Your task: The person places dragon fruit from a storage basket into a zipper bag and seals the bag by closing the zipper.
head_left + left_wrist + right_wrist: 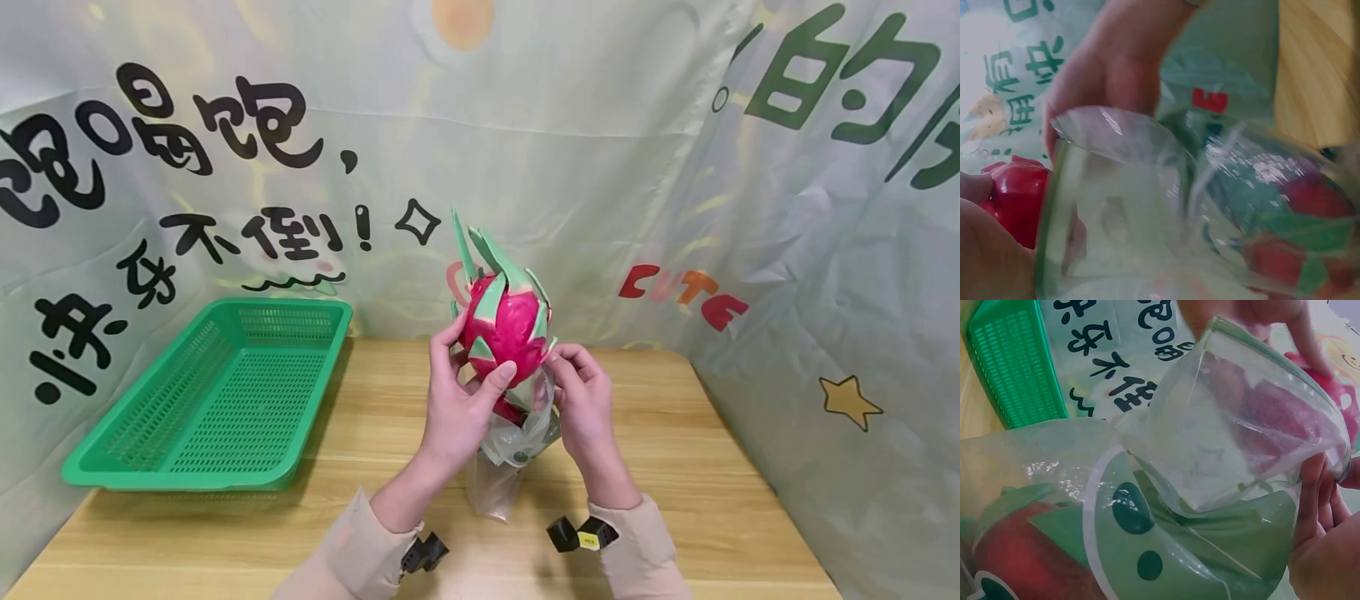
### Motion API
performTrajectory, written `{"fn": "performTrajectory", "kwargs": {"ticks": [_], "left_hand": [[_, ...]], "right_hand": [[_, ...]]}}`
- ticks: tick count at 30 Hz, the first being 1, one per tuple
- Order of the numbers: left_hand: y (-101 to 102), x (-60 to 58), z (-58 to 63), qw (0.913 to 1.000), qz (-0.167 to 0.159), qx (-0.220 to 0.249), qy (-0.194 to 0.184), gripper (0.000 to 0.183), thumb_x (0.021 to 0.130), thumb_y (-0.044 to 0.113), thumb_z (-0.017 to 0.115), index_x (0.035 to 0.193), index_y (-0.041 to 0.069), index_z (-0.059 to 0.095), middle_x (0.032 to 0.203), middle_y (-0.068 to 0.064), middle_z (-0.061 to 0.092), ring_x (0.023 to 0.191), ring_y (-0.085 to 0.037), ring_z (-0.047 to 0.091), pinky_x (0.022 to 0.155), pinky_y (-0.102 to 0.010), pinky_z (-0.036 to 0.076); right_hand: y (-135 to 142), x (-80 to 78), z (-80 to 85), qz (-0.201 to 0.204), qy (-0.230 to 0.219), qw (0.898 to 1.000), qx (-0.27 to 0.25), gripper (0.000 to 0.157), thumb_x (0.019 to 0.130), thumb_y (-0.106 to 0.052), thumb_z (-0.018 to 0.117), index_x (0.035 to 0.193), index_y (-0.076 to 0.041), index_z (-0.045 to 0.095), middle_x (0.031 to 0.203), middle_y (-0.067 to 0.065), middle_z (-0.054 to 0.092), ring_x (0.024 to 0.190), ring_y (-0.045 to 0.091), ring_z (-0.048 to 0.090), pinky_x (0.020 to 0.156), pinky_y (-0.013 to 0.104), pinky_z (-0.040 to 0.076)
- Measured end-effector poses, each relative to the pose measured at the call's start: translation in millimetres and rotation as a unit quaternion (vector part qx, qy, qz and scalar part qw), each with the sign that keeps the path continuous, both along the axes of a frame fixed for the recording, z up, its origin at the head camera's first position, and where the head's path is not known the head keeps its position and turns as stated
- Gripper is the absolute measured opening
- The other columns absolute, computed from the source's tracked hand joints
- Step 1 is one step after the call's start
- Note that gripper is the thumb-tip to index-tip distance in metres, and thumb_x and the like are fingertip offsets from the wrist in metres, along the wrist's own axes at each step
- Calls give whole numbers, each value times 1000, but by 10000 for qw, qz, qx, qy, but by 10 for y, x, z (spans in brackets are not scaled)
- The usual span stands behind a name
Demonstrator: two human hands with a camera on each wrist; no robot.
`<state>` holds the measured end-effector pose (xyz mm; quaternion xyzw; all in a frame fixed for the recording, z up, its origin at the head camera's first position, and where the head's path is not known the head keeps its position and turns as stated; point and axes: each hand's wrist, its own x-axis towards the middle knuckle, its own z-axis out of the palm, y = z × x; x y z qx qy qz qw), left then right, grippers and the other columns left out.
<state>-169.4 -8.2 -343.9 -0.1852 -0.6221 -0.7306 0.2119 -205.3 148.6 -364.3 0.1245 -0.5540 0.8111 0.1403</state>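
Basket [180,481] on table [375,417] at left; sheet [562,167] behind both. Fruit [506,329] right of basket, between left hand [459,400] and right hand [585,402], above bag [497,482]. Second fruit [1029,556] sits inside the bag

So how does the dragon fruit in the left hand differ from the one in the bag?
The held dragon fruit shows bare skin in the head view; the bagged dragon fruit is seen through the film of the plastic bag.
The held one is gripped by the left hand, green tips up; the bagged one sits lower, apparently untouched by fingers.
Both are reddish with green scales.
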Motion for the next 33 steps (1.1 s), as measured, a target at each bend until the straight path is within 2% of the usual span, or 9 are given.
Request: {"fn": "performTrajectory", "kwargs": {"ticks": [5, 8, 11, 15, 18, 21, 25, 30, 33], "left_hand": [[-53, -28, -77, 9966, 539, -618, -12, 74, 93, 9, 79, 154, 12, 37, 147, -12, 41, 128, -33, 51, 98, -50, 57], [-92, -46, -121, 9892, 835, -1195, 160, 74, 90, 11, 82, 152, 11, 42, 144, -12, 42, 129, -30, 51, 101, -50, 56], [-127, -68, -173, 9746, 1066, -1898, 536, 72, 88, 12, 85, 149, 9, 47, 145, -14, 43, 133, -30, 48, 104, -50, 54], [-151, -92, -266, 9462, 1369, -2737, 1055, 69, 86, 14, 87, 144, 6, 52, 143, -18, 44, 135, -34, 44, 103, -49, 55], [-152, -86, -311, 9301, 1432, -3209, 1067, 67, 84, 14, 89, 142, 8, 55, 144, -18, 45, 134, -35, 44, 101, -50, 56], [-149, -55, -303, 9178, 1373, -3630, 841, 66, 82, 12, 90, 140, 12, 59, 145, -14, 46, 130, -34, 46, 97, -49, 57], [-157, -16, -258, 9028, 1382, -4008, 725, 65, 79, 13, 92, 137, 14, 63, 144, -10, 48, 123, -33, 48, 92, -45, 58], [-168, -5, -241, 8829, 1575, -4275, 1134, 68, 75, 12, 95, 136, 14, 63, 141, -12, 51, 122, -38, 51, 101, -52, 49], [-168, -14, -257, 8768, 1632, -4316, 1354, 73, 74, 13, 96, 138, 13, 60, 143, -15, 51, 126, -41, 51, 106, -57, 42]], "right_hand": [[35, -10, 23, -38, 37, 10000, -49, 17, 103, -2, 56, 91, -10, 64, 73, 1, 59, 51, 10, 55, 45, 22, 50], [69, -19, 47, -262, -106, 9995, -165, 16, 102, -3, 59, 89, -10, 66, 75, 0, 60, 55, 9, 56, 48, 21, 51], [106, -32, 67, -461, -240, 9983, -269, 15, 101, -4, 61, 90, -9, 68, 77, -1, 63, 61, 8, 59, 52, 21, 52], [145, -45, 81, -566, -330, 9974, -294, 12, 102, -5, 62, 92, -8, 68, 78, -1, 65, 65, 8, 62, 53, 22, 54], [160, -51, 84, -594, -368, 9971, -300, 10, 102, -5, 62, 94, -6, 68, 80, 0, 66, 68, 9, 64, 54, 23, 55], [160, -56, 75, -650, -401, 9968, -225, 9, 102, -7, 63, 95, -7, 68, 82, 0, 66, 71, 10, 65, 57, 24, 57], [131, -62, 59, -763, -445, 9960, -165, 10, 103, -9, 64, 93, -10, 68, 82, -1, 66, 72, 11, 62, 57, 24, 56], [103, -58, 46, -872, -428, 9949, -257, 12, 102, -8, 64, 92, -12, 68, 79, -2, 65, 70, 11, 59, 55, 23, 54], [95, -55, 41, -870, -347, 9950, -352, 13, 102, -7, 63, 91, -11, 68, 78, -2, 65, 70, 10, 59, 55, 23, 54]]}}
